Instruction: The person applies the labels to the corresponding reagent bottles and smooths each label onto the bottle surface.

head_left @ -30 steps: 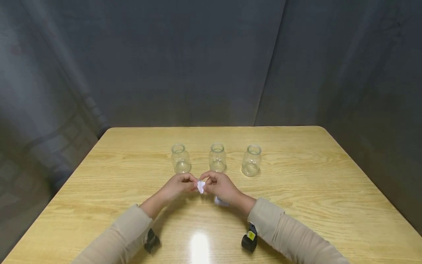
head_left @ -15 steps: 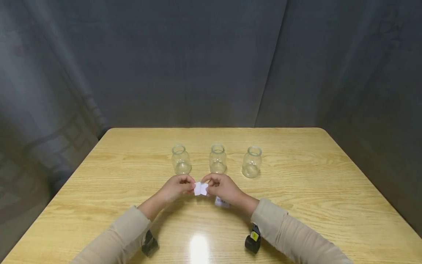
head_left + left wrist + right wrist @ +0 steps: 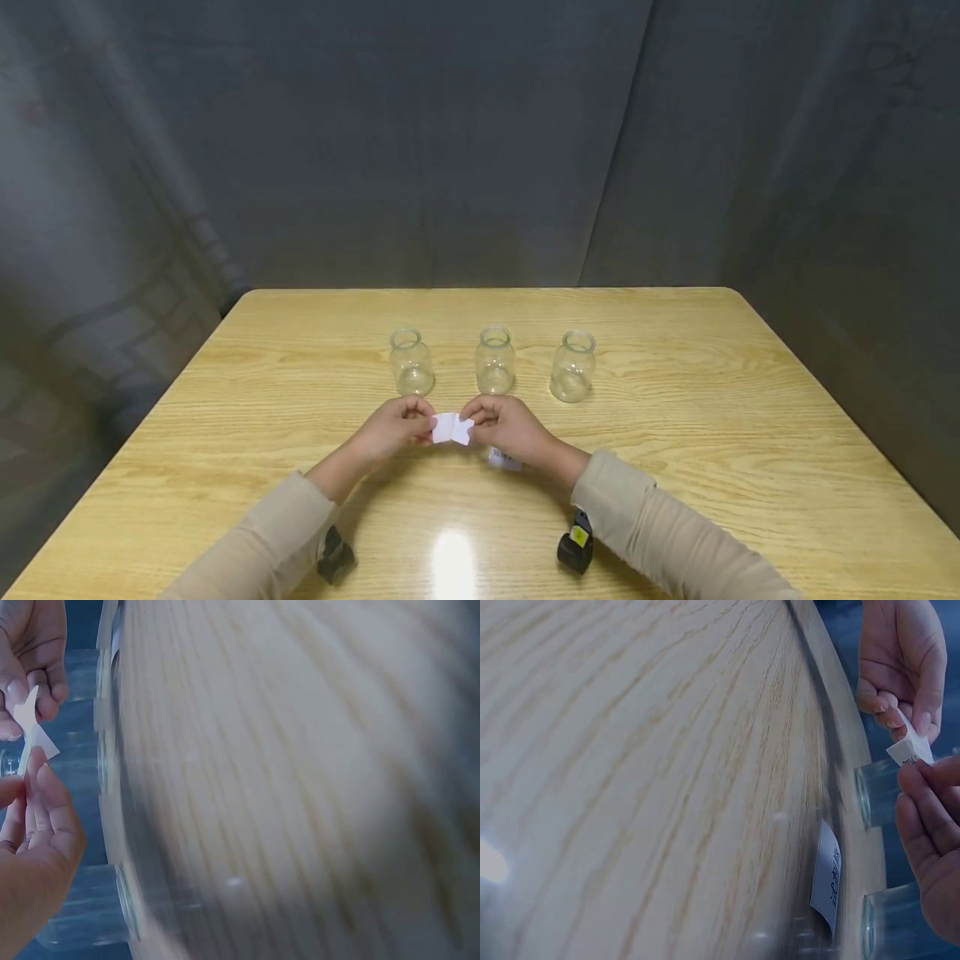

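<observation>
Between both hands, in front of the jars, is a small white paper label (image 3: 442,427) with a crease down its middle. My left hand (image 3: 392,429) pinches its left end between thumb and fingers. The right end is pinched by my right hand (image 3: 512,427). In the right wrist view, dark marks show on the held label (image 3: 911,752); in the left wrist view a flap of it stands out to one side. A second white label (image 3: 826,877) with dark writing lies on the table below the right hand, partly covered by that hand in the head view.
Three clear glass jars without lids stand in a row beyond the hands: left jar (image 3: 412,367), middle jar (image 3: 495,367) and right jar (image 3: 573,371). The wooden table (image 3: 712,433) reaches to a dark grey curtain (image 3: 420,150) at the back.
The folded label has been spread out into a wider, flatter shape. My left hand has moved slightly left, away from the right hand, which has hardly moved.
</observation>
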Available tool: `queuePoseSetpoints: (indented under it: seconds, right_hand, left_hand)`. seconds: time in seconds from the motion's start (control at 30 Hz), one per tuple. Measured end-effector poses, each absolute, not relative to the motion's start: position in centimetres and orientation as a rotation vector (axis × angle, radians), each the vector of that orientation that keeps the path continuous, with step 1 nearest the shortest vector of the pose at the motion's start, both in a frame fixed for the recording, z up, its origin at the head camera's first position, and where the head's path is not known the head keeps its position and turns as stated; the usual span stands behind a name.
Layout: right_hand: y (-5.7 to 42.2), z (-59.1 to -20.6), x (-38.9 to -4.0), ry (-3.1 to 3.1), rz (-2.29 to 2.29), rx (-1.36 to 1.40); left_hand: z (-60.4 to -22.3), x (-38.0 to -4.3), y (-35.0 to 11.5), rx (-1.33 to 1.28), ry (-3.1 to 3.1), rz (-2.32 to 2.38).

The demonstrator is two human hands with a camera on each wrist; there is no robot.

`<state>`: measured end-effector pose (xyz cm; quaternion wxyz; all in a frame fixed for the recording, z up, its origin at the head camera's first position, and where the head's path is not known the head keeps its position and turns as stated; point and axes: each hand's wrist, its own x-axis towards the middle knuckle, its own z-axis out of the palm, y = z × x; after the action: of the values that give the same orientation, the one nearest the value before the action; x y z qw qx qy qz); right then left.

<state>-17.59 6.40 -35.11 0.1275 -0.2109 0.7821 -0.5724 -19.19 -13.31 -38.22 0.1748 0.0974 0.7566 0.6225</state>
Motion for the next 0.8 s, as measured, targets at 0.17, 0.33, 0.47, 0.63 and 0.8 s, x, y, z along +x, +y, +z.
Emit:
queuePoseSetpoints:
  seconds: [0.17,0.33,0.47,0.63,0.8]
  right_hand:
    - [6.3,-34.9,-17.4,2.273,-1.634,-0.628]
    - [6.6,-35.7,-17.8,2.265,-1.615,-0.681]
    - [7.0,-37.6,-18.7,2.298,-1.605,-0.699]
    - [7.1,-38.2,-19.1,2.370,-1.578,-0.715]
    - [7.0,-37.9,-19.2,2.414,-1.571,-0.706]
  left_hand:
    - [-38.2,-19.1,-13.8,0.286,2.146,1.753]
    - [-38.3,-19.0,-13.8,0.302,2.122,1.750]
    - [-38.2,-18.9,-13.6,0.311,2.117,1.735]
    - [-38.1,-18.8,-13.8,0.303,2.140,1.709]
    - [-38.1,-18.7,-14.0,0.273,2.162,1.700]
